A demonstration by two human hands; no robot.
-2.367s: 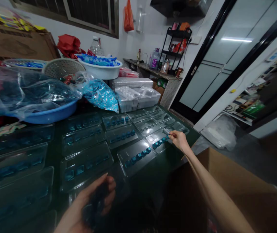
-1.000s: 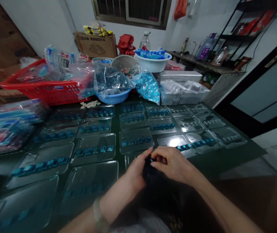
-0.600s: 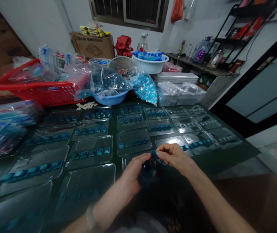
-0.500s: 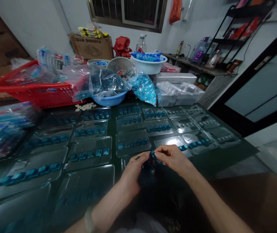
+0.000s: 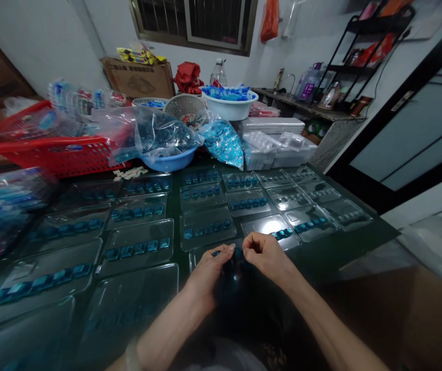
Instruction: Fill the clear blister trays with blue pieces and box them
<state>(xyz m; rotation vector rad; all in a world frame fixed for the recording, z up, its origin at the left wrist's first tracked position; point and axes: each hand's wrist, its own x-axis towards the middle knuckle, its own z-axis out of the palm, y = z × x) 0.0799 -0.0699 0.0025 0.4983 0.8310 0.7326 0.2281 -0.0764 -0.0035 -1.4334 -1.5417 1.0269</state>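
My left hand (image 5: 207, 275) is closed near the front of the table, with a small teal gem-like piece (image 5: 215, 253) showing between thumb and fingers. Close beside it my right hand (image 5: 267, 256) is pinched; its fingertips hide whatever they hold. A dark, glossy rounded shape (image 5: 235, 278) lies below and between the hands, too dim to name. Just beyond them is a clear plastic tray (image 5: 195, 260), partly covered by my left hand. Another clear tray (image 5: 257, 225) behind my right hand carries teal pieces (image 5: 282, 234) in a row.
Rows of clear trays with teal pieces (image 5: 139, 248) cover the dark green table (image 5: 344, 252). Behind them stand a red basket (image 5: 69, 157), a blue basin (image 5: 170, 164), a bag of blue bits (image 5: 224, 143) and stacked clear packaging (image 5: 263, 154). Packaged goods (image 5: 0, 211) pile up at left.
My hands have moved slightly apart. The dark rounded piece that was pinched between both sets of fingertips no longer shows there. The whole view has shifted a little.
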